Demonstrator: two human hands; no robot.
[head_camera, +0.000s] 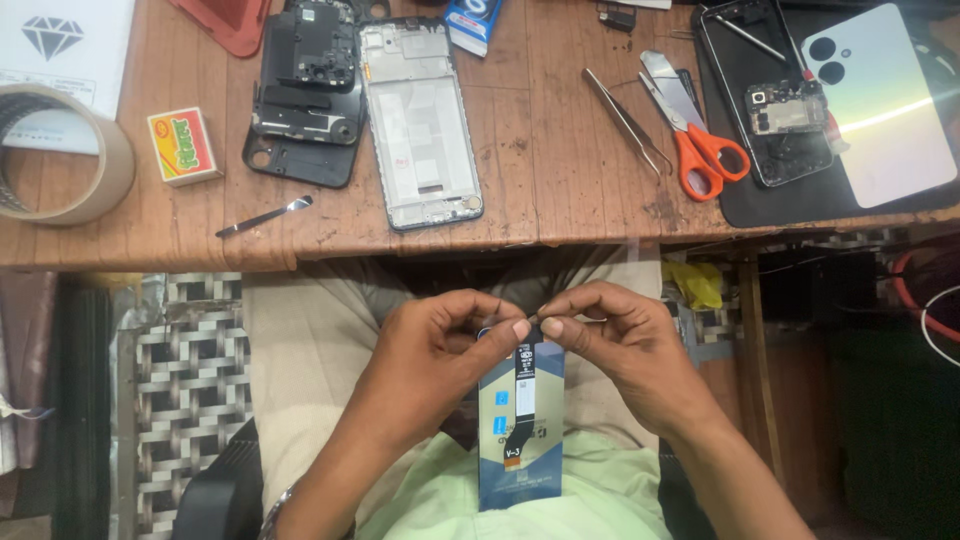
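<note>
Over my lap, below the table edge, both hands pinch the top of a replacement phone screen (520, 440) that hangs upright with its blue-grey back facing me. A black flex cable (522, 400) runs down that back. My left hand (440, 350) grips the upper left corner between thumb and forefinger. My right hand (610, 340) pinches the top edge right beside it, fingertips almost touching the left ones.
On the wooden table (560, 150) lie a bare phone frame (420, 120), a black phone body with its board (305, 95), tweezers (625, 120), orange-handled scissors (695, 130), a metal pry tool (265, 216), a tape roll (60, 150), a small box (183, 146) and an opened phone with its back cover (880, 100) on a black mat.
</note>
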